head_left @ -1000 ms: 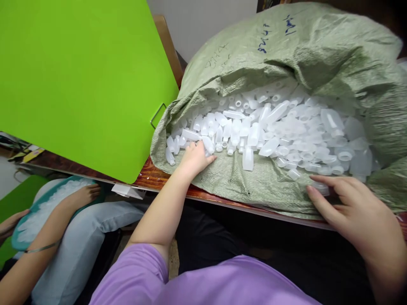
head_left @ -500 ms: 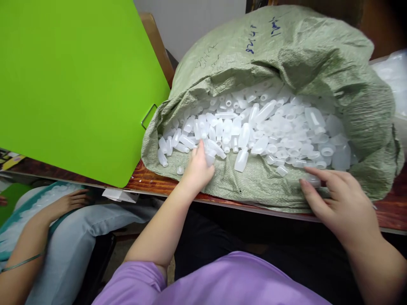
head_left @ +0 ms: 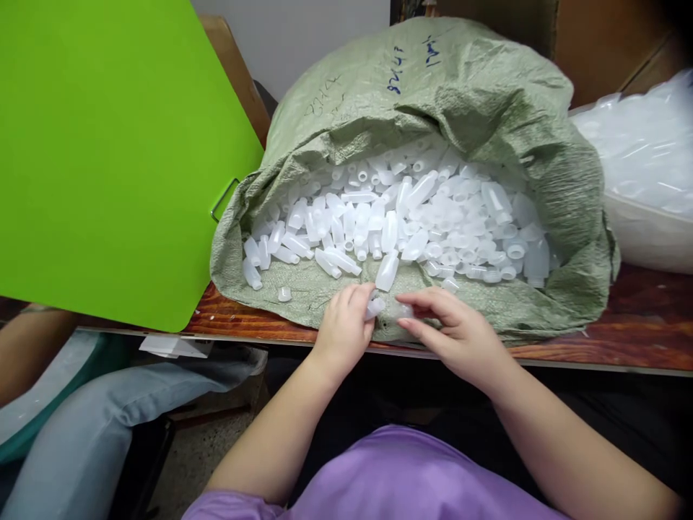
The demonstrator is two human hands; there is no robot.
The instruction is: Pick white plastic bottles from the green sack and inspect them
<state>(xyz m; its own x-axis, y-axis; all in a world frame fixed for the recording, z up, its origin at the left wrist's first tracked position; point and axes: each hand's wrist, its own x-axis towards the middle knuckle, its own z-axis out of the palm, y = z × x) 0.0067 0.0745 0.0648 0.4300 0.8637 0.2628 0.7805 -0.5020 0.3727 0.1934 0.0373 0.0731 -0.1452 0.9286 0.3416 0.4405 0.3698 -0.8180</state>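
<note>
A green woven sack (head_left: 460, 94) lies open on the wooden table (head_left: 639, 325), full of small translucent white plastic bottles (head_left: 411, 217). My left hand (head_left: 346, 325) is at the sack's front lip, its fingers closed on one small bottle (head_left: 375, 308). My right hand (head_left: 460, 332) is just to its right, pinching a small clear piece (head_left: 405, 310) that touches that bottle. One loose bottle (head_left: 386, 271) lies on the sack just above my hands.
A bright green board (head_left: 108, 144) stands at the left with a metal clip (head_left: 221, 198) at its edge. A clear plastic bag (head_left: 644, 166) sits at the right. Another person's arm (head_left: 32, 347) and jeans-clad legs (head_left: 97, 426) are at lower left.
My left hand picked a bottle from the pile and drew back to the sack's lip. My right hand moved left from the sack's right edge to meet it. The camera view shifted right.
</note>
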